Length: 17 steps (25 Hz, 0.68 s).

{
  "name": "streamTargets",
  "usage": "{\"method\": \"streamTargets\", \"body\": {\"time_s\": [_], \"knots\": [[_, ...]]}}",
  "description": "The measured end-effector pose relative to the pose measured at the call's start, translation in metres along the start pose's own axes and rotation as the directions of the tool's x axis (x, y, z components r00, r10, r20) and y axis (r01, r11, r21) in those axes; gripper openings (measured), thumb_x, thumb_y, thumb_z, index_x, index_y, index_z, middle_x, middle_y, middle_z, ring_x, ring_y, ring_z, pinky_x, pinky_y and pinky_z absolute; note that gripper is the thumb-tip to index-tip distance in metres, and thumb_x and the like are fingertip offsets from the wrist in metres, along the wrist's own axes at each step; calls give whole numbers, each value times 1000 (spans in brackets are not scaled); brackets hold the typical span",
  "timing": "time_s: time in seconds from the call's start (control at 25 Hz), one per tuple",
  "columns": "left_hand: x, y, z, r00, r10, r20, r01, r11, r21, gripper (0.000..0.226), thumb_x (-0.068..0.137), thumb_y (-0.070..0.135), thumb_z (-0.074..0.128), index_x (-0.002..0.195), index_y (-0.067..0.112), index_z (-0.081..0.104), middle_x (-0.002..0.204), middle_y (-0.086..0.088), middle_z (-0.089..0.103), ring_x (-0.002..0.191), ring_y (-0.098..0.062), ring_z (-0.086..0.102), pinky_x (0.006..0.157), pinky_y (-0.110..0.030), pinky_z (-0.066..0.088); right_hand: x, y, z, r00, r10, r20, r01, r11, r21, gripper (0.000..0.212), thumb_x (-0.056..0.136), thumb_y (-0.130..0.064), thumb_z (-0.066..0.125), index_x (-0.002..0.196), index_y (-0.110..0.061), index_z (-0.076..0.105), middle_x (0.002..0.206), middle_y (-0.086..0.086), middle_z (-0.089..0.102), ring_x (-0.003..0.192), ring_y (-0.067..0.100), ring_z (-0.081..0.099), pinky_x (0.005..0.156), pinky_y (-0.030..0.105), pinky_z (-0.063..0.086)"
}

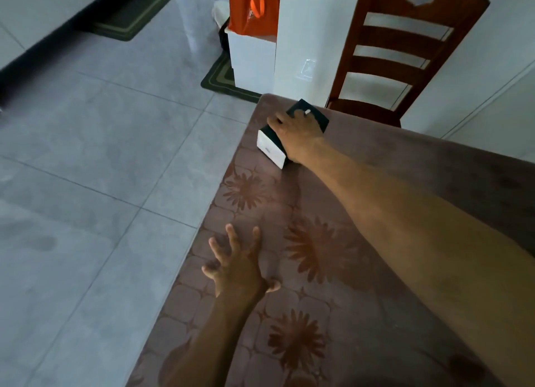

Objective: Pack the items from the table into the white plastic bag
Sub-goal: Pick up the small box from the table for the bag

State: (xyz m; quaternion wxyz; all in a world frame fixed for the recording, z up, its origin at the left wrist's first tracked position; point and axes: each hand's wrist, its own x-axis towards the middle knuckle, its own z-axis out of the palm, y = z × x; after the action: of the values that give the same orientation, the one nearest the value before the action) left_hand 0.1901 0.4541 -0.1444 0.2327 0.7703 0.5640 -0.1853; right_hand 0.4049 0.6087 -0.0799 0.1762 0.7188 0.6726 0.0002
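Observation:
A small box (270,147) with a black top and white sides lies near the far corner of the table (390,166), which is covered in a brown flower-patterned cloth. My right hand (295,132) reaches far out and lies over the box's top, fingers wrapped around its edges. My left hand (237,263) hovers low over the table's left edge, fingers spread, holding nothing. No white plastic bag is in view.
A brown wooden chair (405,48) stands behind the table's far edge. An orange bag (254,7) sits on a white cabinet (252,59) beyond the corner. Grey tiled floor (101,155) with green mats (223,79) lies to the left.

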Motion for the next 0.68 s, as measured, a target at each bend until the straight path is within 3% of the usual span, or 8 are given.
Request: {"method": "streamTargets", "body": {"time_s": [0.08,0.16,0.28,0.36,0.44,0.52,0.6,0.68], "knots": [[-1,-1,0,1000,7,-3,-7,1000,-14,118,66,63,73,149,42,-7,159,-10,-25,142,-50,-18,106,-72,21,-9,5,-5,1000,-22,23,23,999,-44,90,68,-28,80,144,-19,33,148,11,33,131,36,38,105,53,35],[1,0,-5,1000,7,18,-7,1000,-13,119,65,59,77,149,43,-6,158,-9,-25,141,-51,-19,104,-74,21,-32,1,-1,995,-24,98,21,999,31,100,57,-45,81,141,-21,34,141,10,40,128,34,40,105,54,33],[2,9,-14,995,-23,98,31,996,-78,121,62,50,83,148,47,-3,159,-6,-26,140,-50,-22,102,-76,17,-108,-17,19,965,-26,262,-42,967,251,104,50,-52,80,135,-21,29,124,5,55,103,30,55,84,44,46],[-11,5,-15,998,-22,52,28,994,-109,109,65,46,82,149,44,11,161,-5,-13,145,-45,-12,104,-72,19,-170,-13,12,953,-43,300,-114,866,487,104,49,-52,81,135,-25,29,121,0,55,94,23,56,72,37,49],[-33,-2,-7,991,-8,-131,-26,966,-258,69,76,32,75,138,31,46,155,-9,28,141,-34,29,105,-51,34,-227,9,-15,971,11,239,-183,678,712,102,51,-52,83,134,-31,28,125,-4,54,100,20,56,79,39,54],[-70,-5,10,977,-69,-203,-52,841,-539,36,83,15,65,119,15,65,126,-9,63,103,-23,63,79,-20,48,-288,33,-43,995,60,84,-103,601,792,101,55,-46,86,136,-32,26,131,-6,51,111,16,54,87,35,53],[-125,21,18,992,-26,-123,-69,705,-706,30,85,9,64,115,11,65,109,-4,69,86,-16,67,60,-11,48,-366,49,-68,995,77,-70,18,541,841,100,58,-39,89,136,-33,26,134,-13,49,119,3,47,93,24,45],[-175,59,13,983,97,-154,-181,618,-765,30,85,12,67,115,15,65,112,-1,69,94,-17,67,61,-17,50,-443,57,-79,969,184,-164,85,377,922,95,59,-29,91,129,-40,28,124,-28,47,113,-20,42,94,8,38]]}}
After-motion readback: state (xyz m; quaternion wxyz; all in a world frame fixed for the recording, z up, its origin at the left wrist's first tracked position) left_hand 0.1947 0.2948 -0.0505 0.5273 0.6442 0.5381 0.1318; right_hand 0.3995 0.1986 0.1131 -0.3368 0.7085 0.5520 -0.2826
